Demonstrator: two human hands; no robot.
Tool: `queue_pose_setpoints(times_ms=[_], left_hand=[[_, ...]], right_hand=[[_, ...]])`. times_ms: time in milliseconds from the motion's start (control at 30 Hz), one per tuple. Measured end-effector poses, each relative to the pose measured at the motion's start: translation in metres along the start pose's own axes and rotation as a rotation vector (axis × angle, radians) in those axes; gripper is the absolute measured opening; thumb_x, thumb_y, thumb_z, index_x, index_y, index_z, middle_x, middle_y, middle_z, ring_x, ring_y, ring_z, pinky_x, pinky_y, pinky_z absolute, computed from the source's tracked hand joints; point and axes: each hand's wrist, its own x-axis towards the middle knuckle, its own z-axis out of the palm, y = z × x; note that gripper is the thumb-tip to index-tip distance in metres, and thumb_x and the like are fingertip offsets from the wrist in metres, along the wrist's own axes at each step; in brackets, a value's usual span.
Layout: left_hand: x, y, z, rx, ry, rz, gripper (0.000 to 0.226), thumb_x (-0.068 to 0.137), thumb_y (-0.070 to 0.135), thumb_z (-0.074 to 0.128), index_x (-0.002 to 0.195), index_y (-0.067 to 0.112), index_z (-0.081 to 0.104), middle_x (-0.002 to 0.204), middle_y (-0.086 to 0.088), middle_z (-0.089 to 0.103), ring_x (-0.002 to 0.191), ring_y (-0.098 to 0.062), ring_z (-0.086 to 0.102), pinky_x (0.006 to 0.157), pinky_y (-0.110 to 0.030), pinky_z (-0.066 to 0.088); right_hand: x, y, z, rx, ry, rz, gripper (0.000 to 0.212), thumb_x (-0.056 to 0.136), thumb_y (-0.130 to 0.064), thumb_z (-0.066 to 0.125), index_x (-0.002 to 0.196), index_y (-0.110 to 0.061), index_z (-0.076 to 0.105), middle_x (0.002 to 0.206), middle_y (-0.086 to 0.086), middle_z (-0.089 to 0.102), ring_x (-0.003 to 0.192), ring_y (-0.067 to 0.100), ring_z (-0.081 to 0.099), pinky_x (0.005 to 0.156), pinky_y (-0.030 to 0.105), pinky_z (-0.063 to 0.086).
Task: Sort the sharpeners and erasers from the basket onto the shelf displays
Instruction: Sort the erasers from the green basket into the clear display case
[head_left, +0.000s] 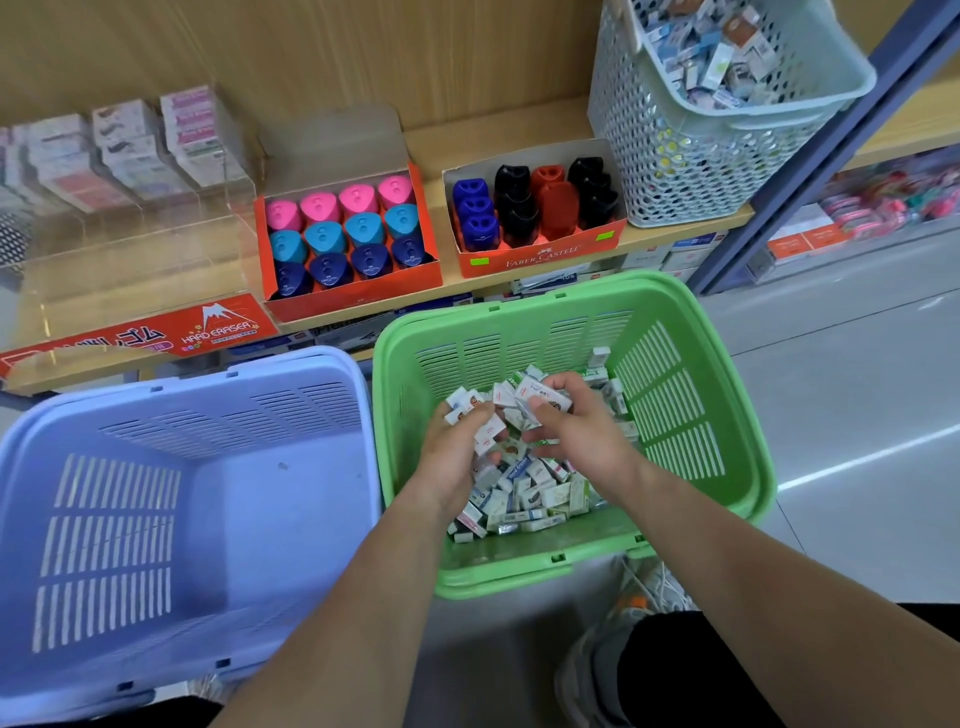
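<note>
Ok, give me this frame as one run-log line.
stage: picking from green basket | left hand: grips erasers | right hand: grips erasers | sharpener boxes: on shelf

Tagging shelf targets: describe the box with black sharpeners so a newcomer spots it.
On the wooden shelf above the green basket sit two orange boxes. Take the right one, beside the pale mesh basket. Its neighbour holds pink, teal and navy sharpeners; this one holds blue, black and red.

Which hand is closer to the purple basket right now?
Left. The left hand grips erasers in the green basket near the purple basket; the right hand holds erasers farther right.
</note>
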Motion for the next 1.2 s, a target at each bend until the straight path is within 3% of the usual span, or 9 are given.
queue_pose_setpoints(times_ms=[67, 267, 400, 533, 700, 833, 900, 1033, 1200], left_hand=[[-0.004, 0.003, 0.001, -0.016, -0.01, 0.007, 0.064, 0.09, 0.028, 0.075, 0.145, 0.021, 0.043, 0.134, -0.004, 0.061, 0.107, -0.024, 0.068, 0.059, -0.027, 0.054], [-0.012, 0.009, 0.002, 0.084, -0.041, 0.066, 0.049, 0.085, 0.031, 0.08, 0.123, 0.029, 0.05, 0.112, 0.008, 0.066, 0.093, -0.007, 0.065, 0.071, -0.028, 0.051], [-0.016, 0.013, 0.003, 0.06, -0.047, 0.087, 0.053, 0.083, 0.037, 0.081, 0.128, 0.026, 0.055, 0.118, 0.001, 0.07, 0.082, -0.004, 0.073, 0.07, -0.028, 0.05], [-0.016, 0.013, 0.006, 0.03, -0.077, 0.089, 0.052, 0.08, 0.038, 0.083, 0.125, 0.019, 0.065, 0.118, 0.001, 0.073, 0.106, -0.014, 0.067, 0.071, -0.027, 0.05], [-0.015, 0.016, 0.012, 0.015, -0.095, 0.089, 0.077, 0.067, 0.034, 0.09, 0.133, 0.02, 0.052, 0.12, -0.001, 0.07, 0.112, -0.016, 0.064, 0.069, -0.025, 0.052], [-0.021, 0.033, 0.013, 0.052, -0.1, 0.108, 0.035, 0.081, 0.017, 0.083, 0.102, 0.025, 0.056, 0.097, 0.003, 0.07, 0.09, -0.012, 0.065, 0.067, -0.027, 0.051], [-0.029, 0.045, 0.013, 0.076, -0.088, 0.12, 0.031, 0.082, 0.015, 0.082, 0.097, 0.027, 0.057, 0.09, 0.004, 0.071, 0.083, -0.011, 0.065, 0.064, -0.027, 0.052], [-0.042, 0.074, 0.006, 0.141, -0.07, 0.188, 0.068, 0.076, 0.025, 0.088, 0.135, 0.01, 0.058, 0.111, -0.006, 0.075, 0.088, -0.017, 0.071, 0.053, -0.023, 0.051], [-0.081, 0.127, -0.018, 0.234, -0.035, 0.326, 0.088, 0.061, 0.041, 0.093, 0.136, 0.012, 0.057, 0.123, -0.006, 0.07, 0.104, -0.021, 0.068, 0.053, -0.02, 0.051]], right_hand=[[0.001, 0.001, 0.001, -0.022, -0.013, 0.002, 0.007, 0.103, -0.024, 0.057, 0.106, -0.022, 0.052, 0.1, 0.003, 0.066, 0.08, 0.019, 0.069, 0.089, 0.051, 0.058], [0.0, 0.003, 0.001, -0.207, -0.104, -0.007, 0.012, 0.102, -0.033, 0.056, 0.11, -0.024, 0.051, 0.105, -0.003, 0.069, 0.084, 0.019, 0.073, 0.085, 0.043, 0.058], [0.0, 0.002, 0.001, -0.189, -0.113, 0.011, 0.025, 0.102, -0.037, 0.056, 0.125, -0.029, 0.049, 0.096, -0.001, 0.076, 0.084, 0.018, 0.075, 0.082, 0.04, 0.058], [-0.001, 0.002, 0.0, -0.17, -0.074, -0.01, 0.025, 0.101, -0.034, 0.059, 0.124, -0.026, 0.057, 0.101, -0.001, 0.074, 0.083, 0.016, 0.072, 0.078, 0.039, 0.06], [-0.003, 0.001, -0.004, -0.063, -0.024, -0.048, 0.015, 0.097, -0.024, 0.066, 0.111, -0.019, 0.069, 0.108, 0.006, 0.069, 0.081, 0.018, 0.066, 0.075, 0.041, 0.061], [-0.004, -0.011, -0.008, 0.057, -0.04, -0.054, 0.012, 0.094, -0.016, 0.07, 0.106, -0.017, 0.071, 0.095, 0.01, 0.071, 0.08, 0.022, 0.07, 0.074, 0.035, 0.061], [-0.004, -0.021, -0.009, 0.133, -0.049, -0.057, 0.016, 0.095, -0.008, 0.067, 0.11, -0.013, 0.069, 0.087, 0.01, 0.07, 0.076, 0.023, 0.068, 0.075, 0.035, 0.06], [-0.01, -0.051, -0.008, 0.225, -0.055, -0.104, 0.028, 0.092, 0.005, 0.065, 0.117, -0.007, 0.062, 0.084, 0.013, 0.073, 0.08, 0.025, 0.07, 0.077, 0.034, 0.058], [-0.033, -0.1, 0.009, 0.272, -0.117, -0.195, 0.031, 0.091, 0.008, 0.065, 0.118, -0.006, 0.059, 0.103, 0.022, 0.071, 0.093, 0.029, 0.075, 0.081, 0.029, 0.06]])
